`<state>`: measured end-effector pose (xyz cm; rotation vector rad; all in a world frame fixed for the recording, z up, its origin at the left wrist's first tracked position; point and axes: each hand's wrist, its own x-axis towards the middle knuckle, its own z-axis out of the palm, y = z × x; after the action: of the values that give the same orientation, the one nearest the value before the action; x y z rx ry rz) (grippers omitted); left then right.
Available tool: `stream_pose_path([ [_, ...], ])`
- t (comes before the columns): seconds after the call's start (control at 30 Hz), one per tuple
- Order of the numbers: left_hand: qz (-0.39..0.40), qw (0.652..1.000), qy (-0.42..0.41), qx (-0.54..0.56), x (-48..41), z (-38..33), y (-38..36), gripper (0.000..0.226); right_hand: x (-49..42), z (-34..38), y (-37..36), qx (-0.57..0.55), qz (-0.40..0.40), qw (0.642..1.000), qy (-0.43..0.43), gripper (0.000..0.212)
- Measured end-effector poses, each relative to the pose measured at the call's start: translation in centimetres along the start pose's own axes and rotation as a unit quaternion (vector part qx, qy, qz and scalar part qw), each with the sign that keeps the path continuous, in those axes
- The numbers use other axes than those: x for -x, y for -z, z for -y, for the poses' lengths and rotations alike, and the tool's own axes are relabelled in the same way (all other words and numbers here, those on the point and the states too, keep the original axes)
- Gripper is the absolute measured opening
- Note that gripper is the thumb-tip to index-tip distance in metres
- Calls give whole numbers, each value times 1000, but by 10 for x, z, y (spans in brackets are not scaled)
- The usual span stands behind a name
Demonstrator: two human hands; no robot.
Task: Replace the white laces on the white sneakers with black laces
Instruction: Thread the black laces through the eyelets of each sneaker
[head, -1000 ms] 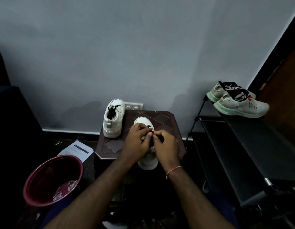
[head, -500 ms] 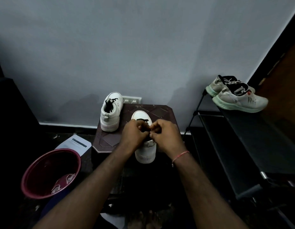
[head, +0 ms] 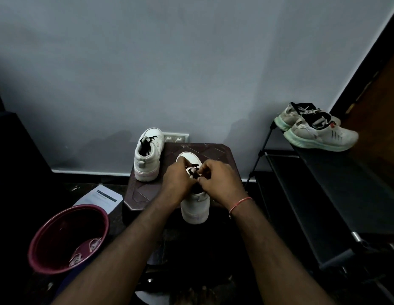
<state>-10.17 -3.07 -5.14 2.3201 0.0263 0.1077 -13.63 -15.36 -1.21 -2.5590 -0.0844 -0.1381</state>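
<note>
Two white sneakers stand on a dark brown stool [head: 220, 155]. The near sneaker [head: 195, 208] points away from me, heel toward me, with a black lace [head: 192, 167] across its tongue. My left hand [head: 177, 181] and my right hand [head: 218, 179] meet over its middle, both pinching the black lace, and they hide most of the eyelets. The far sneaker [head: 147, 155] stands at the stool's back left, heel toward me, with black lace showing in its opening.
A maroon bucket [head: 68, 236] with white laces in it sits on the floor at lower left, a sheet of paper [head: 101, 197] beside it. A black shoe rack [head: 337, 194] on the right carries a pair of grey running shoes [head: 317, 130]. The wall stands close behind the stool.
Both hands stayed together on the near sneaker, working the lace with small finger shifts. The view tilted a little, so everything sits slightly differently in the frame.
</note>
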Motion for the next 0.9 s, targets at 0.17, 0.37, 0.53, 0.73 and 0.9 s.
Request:
stream_pose_path([
  [0.17, 31, 998, 50, -7, -9, 0, -10, 24, 16, 14, -12, 101, 22, 994, 37, 27],
  [0.37, 60, 995, 65, 40, -6, 10, -6, 37, 20, 8, -15, 43, 22, 999, 5, 29],
  [0.53, 76, 994, 40, 74, 4, 18, -2, 34, 19, 2, -27, 64, 102, 993, -11, 25],
  [0.73, 142, 971, 6, 191, 7, 31, 19, 26, 18, -2, -28, -10, 103, 995, 8, 28],
  [0.9, -133, 984, -102, -58, -42, 54, 69, 30, 25, -1, -52, -23, 73, 996, 51, 45],
])
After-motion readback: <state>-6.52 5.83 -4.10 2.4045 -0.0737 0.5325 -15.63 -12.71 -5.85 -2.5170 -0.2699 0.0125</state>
